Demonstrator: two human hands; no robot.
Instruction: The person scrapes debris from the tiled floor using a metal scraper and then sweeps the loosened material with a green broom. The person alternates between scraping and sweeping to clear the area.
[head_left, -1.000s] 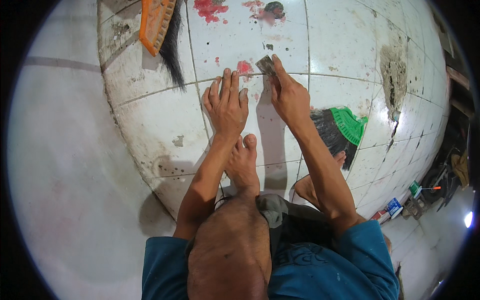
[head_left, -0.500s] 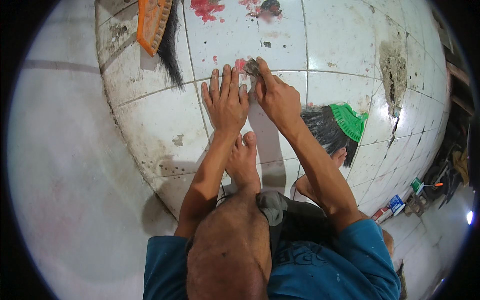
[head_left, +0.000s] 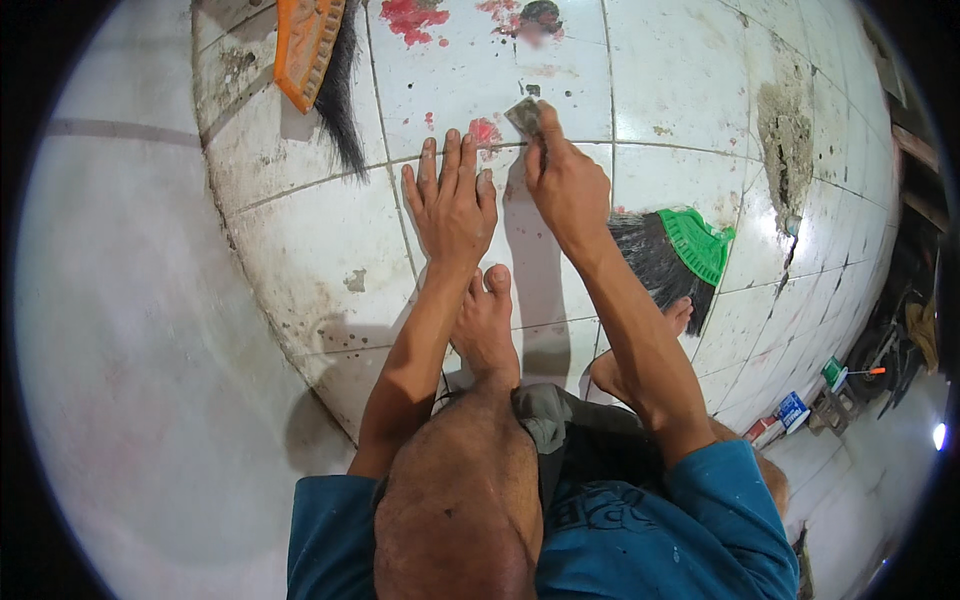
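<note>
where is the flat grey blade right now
In the head view, the flat grey blade is in the upper middle, held in the right hand, just right of the red stain beside the left hand.

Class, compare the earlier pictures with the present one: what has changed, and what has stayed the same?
The right hand moved the scraper left to the red stain nearest the left hand, then back right and slightly away from the body. Nothing was grasped or released. The left hand stayed on the tiles; the green broom and orange broom stayed put.
</note>
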